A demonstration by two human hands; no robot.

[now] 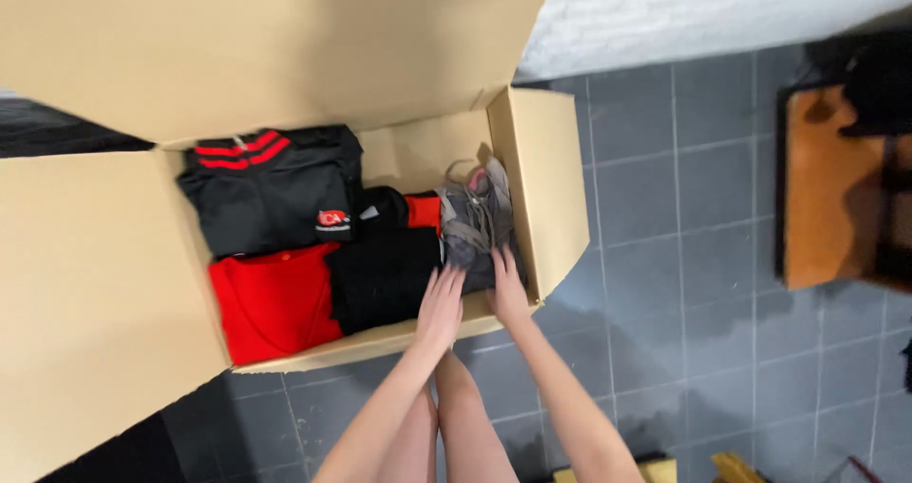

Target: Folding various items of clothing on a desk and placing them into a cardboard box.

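An open cardboard box [546, 174] stands on the floor below me. Inside lie a black jacket with red stripes [271, 189], a folded red garment [271, 303], a black folded garment [385, 274] and a grey sneaker with laces [475, 217] at the box's right end. My left hand [440, 307] rests flat on the near end of the sneaker beside the black garment. My right hand [508, 288] presses on the sneaker's right side next to the box wall. Neither hand is closed around anything.
Large box flaps [85, 303] spread to the left and top [266, 37]. Grey floor tiles [684, 303] surround the box. A white brick wall [712, 8] is at the top right. A wooden piece of furniture [826, 189] stands at the right. My bare legs [456, 426] show below.
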